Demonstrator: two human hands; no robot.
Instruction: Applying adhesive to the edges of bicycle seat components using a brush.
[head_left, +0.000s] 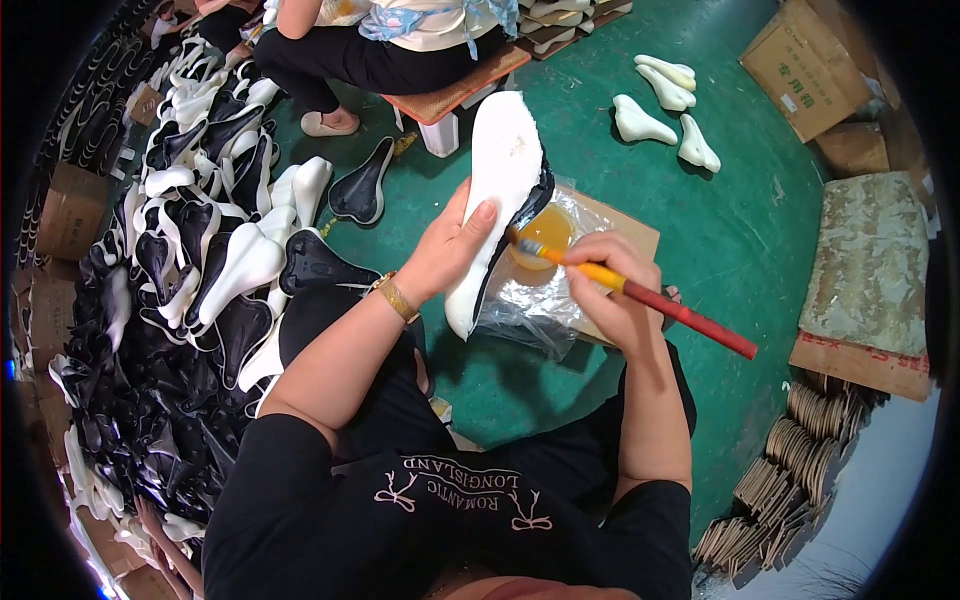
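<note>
My left hand (452, 243) is closed round a white foam bicycle saddle (506, 150) with a black underside edge, held up on end and tilted. The thumb presses on its white face. In my right hand (620, 290) is a paintbrush (690, 318) with a red and yellow handle. Its bristles meet the black edge on the saddle's right side, or lie very near it. Below them, a round container of amber liquid (556, 236) stands on clear plastic over cardboard. The saddle partly covers this plastic sheet (545, 325).
A large heap of white and black saddle parts (240, 265) lies on the left. Several white saddle pads (641, 121) rest on the green floor (740, 250). Cardboard boxes (808, 70) and stacked flat pieces (790, 480) line the right. Ahead, another person sits on a low stool (437, 132).
</note>
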